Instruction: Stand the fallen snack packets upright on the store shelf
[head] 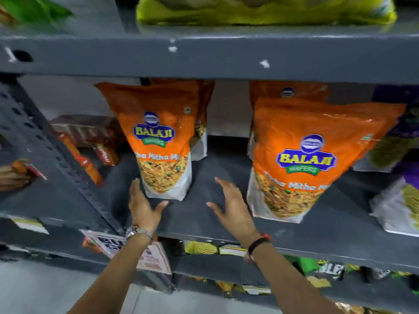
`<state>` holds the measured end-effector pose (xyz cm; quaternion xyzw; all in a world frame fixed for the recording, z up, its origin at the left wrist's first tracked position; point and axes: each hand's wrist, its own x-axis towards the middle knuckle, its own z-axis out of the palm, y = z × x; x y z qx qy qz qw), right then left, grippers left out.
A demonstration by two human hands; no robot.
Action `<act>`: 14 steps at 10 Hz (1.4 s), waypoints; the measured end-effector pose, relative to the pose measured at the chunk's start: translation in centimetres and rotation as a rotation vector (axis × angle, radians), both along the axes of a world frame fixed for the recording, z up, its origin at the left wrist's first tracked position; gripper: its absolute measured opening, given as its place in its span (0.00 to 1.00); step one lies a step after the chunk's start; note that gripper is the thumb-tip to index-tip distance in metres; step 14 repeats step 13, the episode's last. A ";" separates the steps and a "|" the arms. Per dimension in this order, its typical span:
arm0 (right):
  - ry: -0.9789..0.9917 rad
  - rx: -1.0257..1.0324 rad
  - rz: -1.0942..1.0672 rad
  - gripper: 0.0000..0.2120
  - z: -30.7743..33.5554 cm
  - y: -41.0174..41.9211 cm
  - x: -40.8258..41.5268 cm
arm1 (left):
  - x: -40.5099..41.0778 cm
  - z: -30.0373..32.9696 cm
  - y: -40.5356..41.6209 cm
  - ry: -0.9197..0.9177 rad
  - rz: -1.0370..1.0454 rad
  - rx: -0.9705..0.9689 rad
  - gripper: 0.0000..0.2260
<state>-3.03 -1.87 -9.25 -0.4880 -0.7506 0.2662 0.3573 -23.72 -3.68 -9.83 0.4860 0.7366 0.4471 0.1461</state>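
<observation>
Your left hand (141, 206) is spread open and holds nothing; its fingers lie just beside the lower left corner of the left orange packet (162, 141), thumb reaching under the front of its white base, and you cannot tell whether skin touches film. That packet stands upright on the grey shelf (199, 214), with another orange one half hidden behind it. Judge it as light and soft: a thin, glossy film bag, puffed with air, filled with loose brittle mix. It will crumple and slide under a pinch, so steady it flat-palmed at both sides near the base gusset, never by squeezing the middle.

Your right hand (231, 205) is also flat and empty, hovering over the bare shelf between the two packets, apart from both. Further right, the right orange packet (315, 159) leans forward toward you, a second one behind it. Cup it low at the sides and tip it back.
</observation>
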 end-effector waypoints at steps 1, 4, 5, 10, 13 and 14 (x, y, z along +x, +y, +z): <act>0.010 -0.306 0.081 0.44 -0.7 3.1 -3.9 | -2.5 -1.0 1.4 0.033 -0.093 -0.121 0.43; -0.064 -0.262 0.024 0.37 -1.4 4.0 -8.3 | -4.2 -2.0 3.2 -0.083 -0.165 -0.064 0.33; -0.094 -0.247 -0.011 0.33 -2.0 3.3 -8.5 | -4.4 -2.3 2.8 -0.062 -0.146 -0.076 0.31; -0.104 -0.219 -0.099 0.30 -2.1 1.0 -8.9 | -4.6 -2.1 1.1 -0.037 -0.188 -0.170 0.35; -0.073 -0.237 -0.086 0.41 -2.1 0.7 -8.8 | -4.4 -2.5 0.7 -0.022 -0.174 -0.114 0.40; -0.073 -0.237 -0.086 0.41 -2.1 0.7 -8.8 | -4.4 -2.5 0.7 -0.022 -0.174 -0.114 0.40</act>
